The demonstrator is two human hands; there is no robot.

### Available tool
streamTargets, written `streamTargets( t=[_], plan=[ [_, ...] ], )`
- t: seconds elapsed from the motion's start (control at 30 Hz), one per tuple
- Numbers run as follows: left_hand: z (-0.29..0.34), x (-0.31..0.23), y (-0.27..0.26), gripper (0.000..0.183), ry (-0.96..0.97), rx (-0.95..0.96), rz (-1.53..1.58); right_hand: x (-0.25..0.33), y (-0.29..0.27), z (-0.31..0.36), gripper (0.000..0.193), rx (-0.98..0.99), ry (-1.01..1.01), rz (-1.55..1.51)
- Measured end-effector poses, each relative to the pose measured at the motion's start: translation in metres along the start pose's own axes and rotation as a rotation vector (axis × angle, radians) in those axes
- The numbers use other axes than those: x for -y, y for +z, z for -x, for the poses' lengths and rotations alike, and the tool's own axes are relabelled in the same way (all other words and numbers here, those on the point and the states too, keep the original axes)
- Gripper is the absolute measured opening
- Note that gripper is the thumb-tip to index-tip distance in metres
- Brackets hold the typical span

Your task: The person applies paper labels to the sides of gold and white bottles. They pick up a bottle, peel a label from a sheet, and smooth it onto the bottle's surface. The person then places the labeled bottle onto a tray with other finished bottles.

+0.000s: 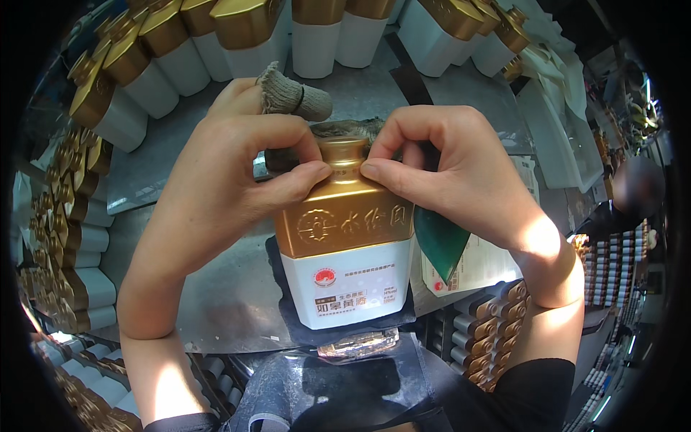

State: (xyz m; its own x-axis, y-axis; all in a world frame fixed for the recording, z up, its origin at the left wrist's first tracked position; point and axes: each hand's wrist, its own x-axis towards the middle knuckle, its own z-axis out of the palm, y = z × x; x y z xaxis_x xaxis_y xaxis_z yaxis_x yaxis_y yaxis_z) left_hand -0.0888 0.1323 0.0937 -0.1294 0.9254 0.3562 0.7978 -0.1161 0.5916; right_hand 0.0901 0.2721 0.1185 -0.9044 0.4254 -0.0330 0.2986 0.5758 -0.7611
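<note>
A flat-sided bottle (pixel 345 248), gold on its upper part and white with a printed label below, stands in front of me on a dark pad (pixel 291 317). My left hand (pixel 248 155) pinches the left side of its gold neck between thumb and forefinger. A grey knitted finger cover (pixel 295 97) sits on one of that hand's other fingers. On the neck's right side, the thumb and curled forefinger of my right hand (pixel 446 155) press in the same way. Under my right hand a pointed green piece (pixel 443 245) shows; whether I hold it is hidden.
Similar gold-and-white bottles (pixel 317 43) line the far table edge. More are stacked at the left (pixel 90 248) and lower right (pixel 489 324). Printed sheets (pixel 486 266) lie right of the bottle. A whitish bin (pixel 554 137) stands at the far right, with a person (pixel 637 187) beyond.
</note>
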Motion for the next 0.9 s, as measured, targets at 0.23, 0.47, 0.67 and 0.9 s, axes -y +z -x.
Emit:
streamTargets(
  t=[0.23,0.47,0.67,0.9],
  plan=[
    [-0.003,0.001,-0.002,0.015,-0.001,0.041,-0.027,0.001,0.0,0.001,0.015,-0.02,-0.005,0.054],
    [-0.005,-0.002,-0.012,0.022,-0.008,0.047,-0.146,0.007,-0.007,-0.001,0.013,-0.082,-0.063,0.247],
    [0.016,-0.009,-0.009,0.025,0.016,-0.054,0.237,0.001,-0.016,0.041,0.009,-0.347,-0.055,0.215],
    [0.018,-0.016,0.0,0.019,0.01,-0.014,0.125,-0.029,-0.006,0.091,0.01,-0.387,0.127,0.08]
  ],
)
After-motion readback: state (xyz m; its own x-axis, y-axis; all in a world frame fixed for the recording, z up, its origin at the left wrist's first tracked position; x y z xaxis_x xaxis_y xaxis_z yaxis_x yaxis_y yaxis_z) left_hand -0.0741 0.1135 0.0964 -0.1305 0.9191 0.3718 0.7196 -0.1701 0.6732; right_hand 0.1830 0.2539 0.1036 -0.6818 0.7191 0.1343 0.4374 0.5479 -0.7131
